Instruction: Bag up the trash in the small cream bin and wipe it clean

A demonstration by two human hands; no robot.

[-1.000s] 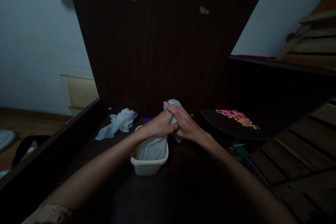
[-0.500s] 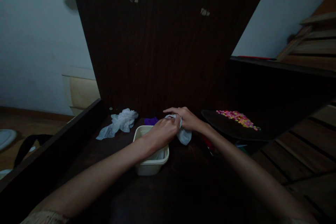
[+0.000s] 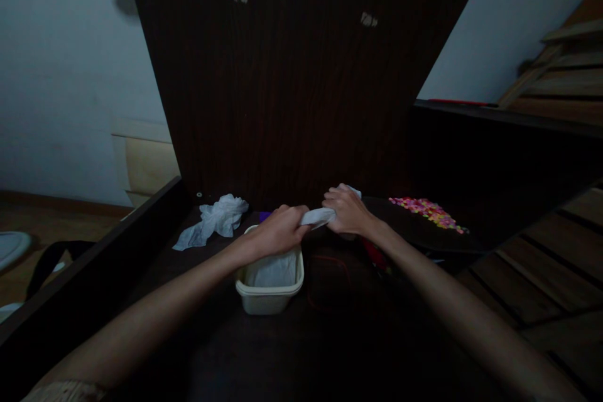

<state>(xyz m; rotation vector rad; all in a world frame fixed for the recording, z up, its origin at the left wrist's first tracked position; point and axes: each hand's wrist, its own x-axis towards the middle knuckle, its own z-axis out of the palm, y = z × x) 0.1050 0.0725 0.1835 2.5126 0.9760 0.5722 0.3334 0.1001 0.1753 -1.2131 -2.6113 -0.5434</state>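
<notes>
A twisted white cloth or tissue [image 3: 318, 217] is stretched between my two hands. My left hand [image 3: 281, 228] grips its left end, above the back right part of a cream container [image 3: 269, 303]. My right hand [image 3: 347, 210] is closed round the other end, and a bit of white sticks out behind its fingers. Inside the container lies some whitish material [image 3: 277, 271]. Left of the container, a crumpled white tissue [image 3: 221, 218] rests on the dark surface. A purple item [image 3: 264, 216] shows partly behind my left hand.
A dark upright panel [image 3: 292, 75] stands behind the hands. At the right, pink and yellow bits [image 3: 428, 211] lie on a dark board. A red item [image 3: 375, 255] sits beside my right forearm. A raised dark edge [image 3: 94, 251] runs along the left.
My hands, which were together, are now apart. The right one has moved right, the left one slightly left, and the white piece is pulled out between them. More of the container's inside shows.
</notes>
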